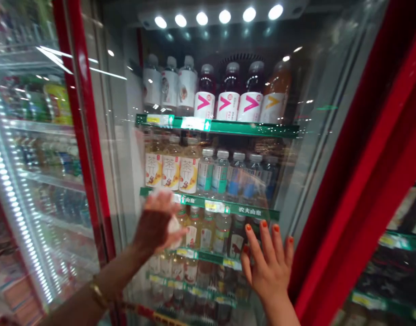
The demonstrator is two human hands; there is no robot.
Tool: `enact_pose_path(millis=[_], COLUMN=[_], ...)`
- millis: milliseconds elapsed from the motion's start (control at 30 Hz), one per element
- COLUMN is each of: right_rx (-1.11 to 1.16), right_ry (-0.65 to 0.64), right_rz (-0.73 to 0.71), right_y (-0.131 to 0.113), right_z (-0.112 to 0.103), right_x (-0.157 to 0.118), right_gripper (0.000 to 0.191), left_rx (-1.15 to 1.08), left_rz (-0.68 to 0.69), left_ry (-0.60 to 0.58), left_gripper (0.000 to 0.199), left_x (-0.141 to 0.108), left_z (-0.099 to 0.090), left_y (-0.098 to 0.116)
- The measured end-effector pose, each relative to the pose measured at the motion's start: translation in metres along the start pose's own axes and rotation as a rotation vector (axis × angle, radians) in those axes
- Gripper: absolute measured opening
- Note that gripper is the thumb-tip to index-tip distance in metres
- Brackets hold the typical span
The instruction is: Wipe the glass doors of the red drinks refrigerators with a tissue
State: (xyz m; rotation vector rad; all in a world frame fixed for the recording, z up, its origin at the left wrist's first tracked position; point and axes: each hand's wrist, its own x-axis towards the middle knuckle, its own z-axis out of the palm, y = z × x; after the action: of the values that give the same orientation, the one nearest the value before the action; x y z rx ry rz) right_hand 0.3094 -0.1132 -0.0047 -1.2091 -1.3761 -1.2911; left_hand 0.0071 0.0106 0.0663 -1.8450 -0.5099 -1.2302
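Observation:
My left hand (156, 224), smeared by motion, holds a crumpled white cloth or tissue (174, 228) against the glass door (126, 149) of a drinks fridge. White shows beside the palm and near the fingertips; the rest is hidden. A gold bracelet (99, 295) circles that wrist. Lower right on the same pane, my right hand (269, 267) has its fingers spread, with orange nails and nothing held. Behind the glass stand rows of bottles, among them tea bottles with white labels (170, 172) and dark purple drinks (229, 93).
Green shelf edges (248, 129) carry price tags inside the fridge. A red door frame (360, 181) slants along the right, and another red frame (85, 113) runs down the left. Beyond that is a second lit fridge with shelves (54, 181). Lamps (224, 16) shine at the top.

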Motion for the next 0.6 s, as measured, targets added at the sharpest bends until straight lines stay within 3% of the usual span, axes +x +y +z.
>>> enact_pose_path(millis=[33,67,100,133,167,233,300,367,400,467,533,600], right_rx=[-0.014,-0.028,-0.041,-0.054,-0.067,-0.092,-0.121,-0.141,-0.144,-0.139,-0.135,-0.138], right_ry=[-0.005,-0.011,-0.014,-0.018,-0.018,-0.018,-0.030,-0.059,-0.076,-0.099,-0.113,-0.115], right_rz=[-0.001,0.001,0.009,0.022,0.040,0.085,0.123,0.136,0.133,0.114,0.101,0.097], right_y=[0.000,0.000,-0.001,-0.001,-0.002,-0.003,-0.005,-0.006,-0.006,-0.007,-0.007,-0.007], right_z=[0.000,0.001,0.002,0.002,0.003,0.003,0.004,0.004,0.004,0.003,0.003,0.002], right_x=[-0.001,-0.003,-0.003,-0.004,-0.004,-0.005,-0.005,-0.005,-0.005,-0.006,-0.005,-0.005], right_gripper=[0.077,0.077,0.078,0.079,0.080,0.083,0.084,0.084,0.085,0.091,0.101,0.109], left_rx=[0.013,0.027,0.001,-0.011,-0.020,-0.059,-0.070,-0.057,-0.042,-0.021,-0.041,-0.048], left_rz=[-0.173,-0.438,-0.601,-0.669,-0.621,-0.320,-0.008,0.152,0.129,-0.073,-0.376,-0.654], left_ry=[0.049,0.110,0.129,0.120,0.076,-0.016,-0.058,-0.091,-0.092,-0.120,-0.104,0.010], left_gripper=[0.088,0.086,0.085,0.086,0.088,0.097,0.094,0.088,0.088,0.098,0.096,0.097], left_x=[0.015,0.036,0.059,0.080,0.094,0.095,0.057,-0.001,-0.026,-0.052,-0.034,0.010], left_z=[-0.004,-0.005,-0.003,0.001,0.007,0.018,0.026,0.026,0.023,0.013,0.005,0.003], left_y=[-0.019,-0.034,-0.041,-0.038,-0.025,0.022,0.074,0.098,0.095,0.065,0.026,0.008])
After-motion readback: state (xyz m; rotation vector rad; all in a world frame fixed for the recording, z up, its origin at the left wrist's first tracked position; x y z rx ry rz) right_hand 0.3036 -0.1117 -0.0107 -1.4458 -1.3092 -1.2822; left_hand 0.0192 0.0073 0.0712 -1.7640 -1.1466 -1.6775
